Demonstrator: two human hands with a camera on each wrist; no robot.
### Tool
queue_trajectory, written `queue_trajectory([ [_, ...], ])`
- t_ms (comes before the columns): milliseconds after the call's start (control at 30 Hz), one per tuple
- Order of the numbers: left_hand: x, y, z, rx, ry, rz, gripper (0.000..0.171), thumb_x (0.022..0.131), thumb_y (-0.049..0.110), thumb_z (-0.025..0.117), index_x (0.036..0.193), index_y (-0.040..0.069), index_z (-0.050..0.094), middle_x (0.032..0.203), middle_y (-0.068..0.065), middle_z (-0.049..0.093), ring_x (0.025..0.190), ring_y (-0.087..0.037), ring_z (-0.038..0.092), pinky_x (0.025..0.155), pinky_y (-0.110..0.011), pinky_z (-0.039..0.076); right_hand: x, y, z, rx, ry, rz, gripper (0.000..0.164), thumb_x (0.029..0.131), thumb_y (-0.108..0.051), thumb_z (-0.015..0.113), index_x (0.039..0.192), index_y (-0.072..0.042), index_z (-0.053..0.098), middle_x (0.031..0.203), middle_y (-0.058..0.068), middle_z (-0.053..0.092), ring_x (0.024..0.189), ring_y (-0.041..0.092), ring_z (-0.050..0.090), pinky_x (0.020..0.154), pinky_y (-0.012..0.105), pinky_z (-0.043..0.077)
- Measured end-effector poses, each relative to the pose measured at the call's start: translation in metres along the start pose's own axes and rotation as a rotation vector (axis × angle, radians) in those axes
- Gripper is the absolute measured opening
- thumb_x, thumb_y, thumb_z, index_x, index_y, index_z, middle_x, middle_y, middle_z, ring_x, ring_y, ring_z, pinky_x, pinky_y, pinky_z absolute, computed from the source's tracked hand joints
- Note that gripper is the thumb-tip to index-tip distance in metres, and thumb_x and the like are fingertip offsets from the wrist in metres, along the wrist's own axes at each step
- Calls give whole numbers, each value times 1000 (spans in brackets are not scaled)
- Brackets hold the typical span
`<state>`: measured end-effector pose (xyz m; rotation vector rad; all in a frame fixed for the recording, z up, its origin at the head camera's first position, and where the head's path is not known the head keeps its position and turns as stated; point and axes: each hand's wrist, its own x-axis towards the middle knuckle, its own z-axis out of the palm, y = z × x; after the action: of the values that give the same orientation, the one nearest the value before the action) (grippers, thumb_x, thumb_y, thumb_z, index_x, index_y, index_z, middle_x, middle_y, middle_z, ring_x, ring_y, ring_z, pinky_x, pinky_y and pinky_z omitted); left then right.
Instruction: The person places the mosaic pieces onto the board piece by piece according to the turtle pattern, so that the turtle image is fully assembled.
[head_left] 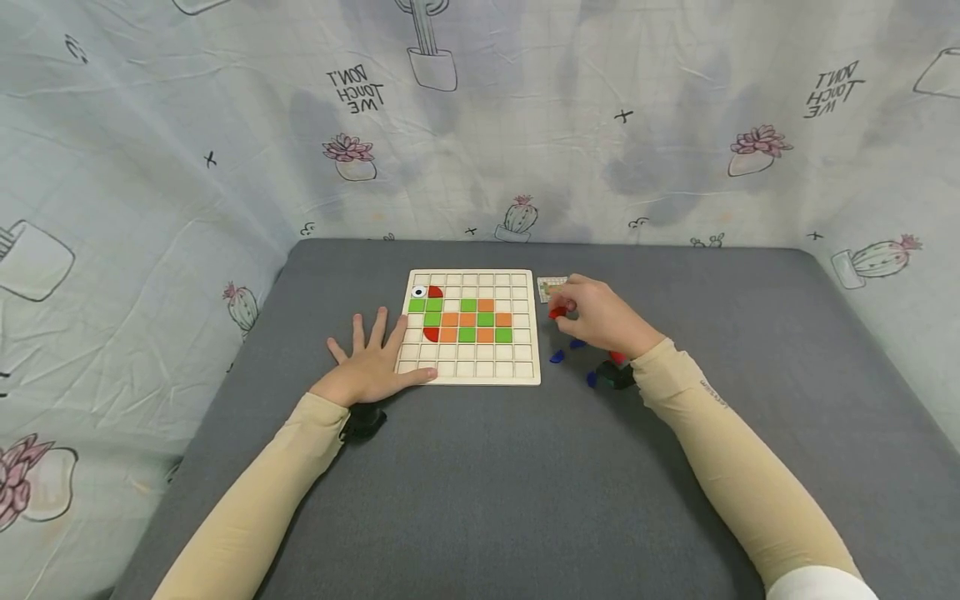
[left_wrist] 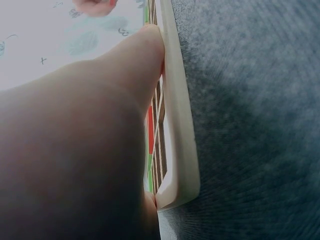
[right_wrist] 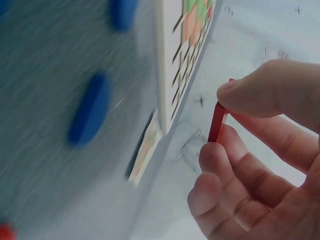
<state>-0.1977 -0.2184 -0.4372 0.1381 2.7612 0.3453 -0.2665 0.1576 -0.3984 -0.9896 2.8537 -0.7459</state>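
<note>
A cream grid board (head_left: 502,372) lies on the grey table, with green, orange and red tiles and a round eye tile (head_left: 418,292) set in its squares. My left hand (head_left: 369,367) is spread flat at the board's left side, its thumb over the front edge and fingertips at the left edge. In the left wrist view the thumb (left_wrist: 135,55) rests along the board's rim (left_wrist: 182,150). My right hand (head_left: 596,315) is raised just right of the board. Its thumb and fingers pinch a small red tile (right_wrist: 217,121).
Several blue pieces (head_left: 557,357) lie on the table right of the board, near a red piece (head_left: 617,357) by the right wrist. A small printed card (head_left: 549,288) lies at the board's upper right, partly behind the right hand. A patterned cloth (head_left: 480,125) hangs behind the table.
</note>
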Motion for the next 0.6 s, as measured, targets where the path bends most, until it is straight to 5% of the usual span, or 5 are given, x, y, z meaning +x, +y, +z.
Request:
queue_trajectory([
  [600, 2, -1, 2, 12, 5, -1, 120, 86, 91, 46, 169, 19, -3, 173, -21, -16, 154, -55, -24, 104, -90, -11, 77, -51, 33, 87, -93, -29, 19, 94, -5, 66, 110, -6, 77, 108, 8, 67, 94, 24, 60, 86, 38, 53],
])
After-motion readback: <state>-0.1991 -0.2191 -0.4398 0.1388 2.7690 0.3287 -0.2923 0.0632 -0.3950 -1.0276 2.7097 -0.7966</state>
